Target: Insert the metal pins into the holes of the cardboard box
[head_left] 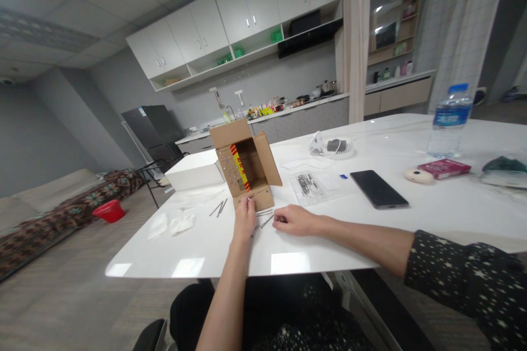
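Two bare hands at an open cardboard box (247, 167) on a white counter (206, 252).

The left hand (244, 218) reaches the box's front flap, its fingertips pinched narrow against the flap's lower edge; what they pinch is too small to tell. The right hand (297, 220) rests on the counter just right of the box, fingers curled; the state of its grip cannot be told. Thin metal pins (263, 218) lie on the counter between the two hands, more pins (218, 208) left of the box. A clear bag (309, 186), a phone (379, 188) and a water bottle (449, 120) lie further right.
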`<state>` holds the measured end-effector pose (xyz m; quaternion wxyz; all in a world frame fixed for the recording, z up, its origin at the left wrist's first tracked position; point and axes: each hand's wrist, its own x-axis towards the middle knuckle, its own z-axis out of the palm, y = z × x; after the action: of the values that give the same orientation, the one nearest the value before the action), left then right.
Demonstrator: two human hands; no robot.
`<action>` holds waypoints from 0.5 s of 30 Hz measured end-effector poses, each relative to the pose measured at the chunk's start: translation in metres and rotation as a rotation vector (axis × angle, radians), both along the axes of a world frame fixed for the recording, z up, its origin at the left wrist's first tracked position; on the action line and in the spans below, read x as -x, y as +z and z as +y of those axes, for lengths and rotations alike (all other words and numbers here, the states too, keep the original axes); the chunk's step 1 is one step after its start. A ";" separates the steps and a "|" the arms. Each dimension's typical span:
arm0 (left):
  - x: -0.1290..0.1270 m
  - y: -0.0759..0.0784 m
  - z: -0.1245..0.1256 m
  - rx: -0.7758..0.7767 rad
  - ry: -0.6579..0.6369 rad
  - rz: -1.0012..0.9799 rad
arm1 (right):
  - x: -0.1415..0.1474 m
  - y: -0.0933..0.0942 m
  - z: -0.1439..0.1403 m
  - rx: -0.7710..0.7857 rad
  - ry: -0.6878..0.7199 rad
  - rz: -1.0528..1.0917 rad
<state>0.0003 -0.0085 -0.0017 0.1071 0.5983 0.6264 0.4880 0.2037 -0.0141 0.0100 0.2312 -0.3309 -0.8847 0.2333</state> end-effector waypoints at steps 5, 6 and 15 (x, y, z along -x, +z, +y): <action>0.001 -0.002 0.002 -0.013 0.011 0.018 | 0.000 -0.001 0.001 -0.009 0.003 0.005; 0.001 -0.002 0.002 -0.017 0.012 0.022 | 0.000 -0.001 0.001 -0.008 0.003 0.006; 0.003 -0.001 0.002 -0.082 0.034 0.041 | 0.000 0.001 -0.001 0.001 0.002 0.009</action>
<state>-0.0027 -0.0061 -0.0032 0.0613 0.6014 0.6181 0.5025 0.2036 -0.0149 0.0108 0.2348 -0.3292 -0.8838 0.2355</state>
